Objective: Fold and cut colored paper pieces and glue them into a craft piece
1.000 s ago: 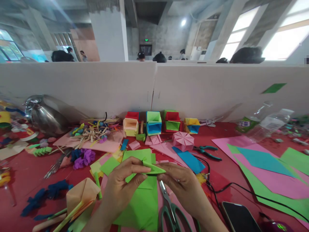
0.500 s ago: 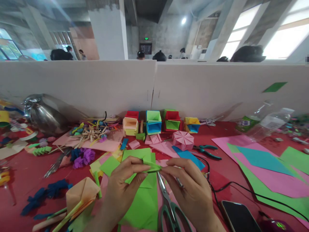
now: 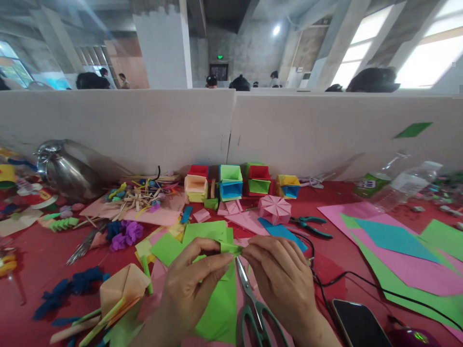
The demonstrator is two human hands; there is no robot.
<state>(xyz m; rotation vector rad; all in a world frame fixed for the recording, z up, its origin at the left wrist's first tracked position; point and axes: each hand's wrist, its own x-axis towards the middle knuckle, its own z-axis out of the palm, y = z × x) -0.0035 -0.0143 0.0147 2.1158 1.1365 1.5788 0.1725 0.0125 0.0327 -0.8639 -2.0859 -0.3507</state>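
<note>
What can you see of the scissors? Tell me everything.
The scissors have silvery, metallic blades and two grey-green handle loops, perhaps plastic. They look nearly shut, tips away from the person and slightly left, loops cut off by the picture's bottom edge. They lie over pink paper, beside a green sheet, between the left hand and the right hand; neither grips them. The tips show just below the folded green paper in both hands; whether they touch is unclear.

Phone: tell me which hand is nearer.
Right. The right hand is left of the phone; the left hand is farther left, past the scissors.
</note>
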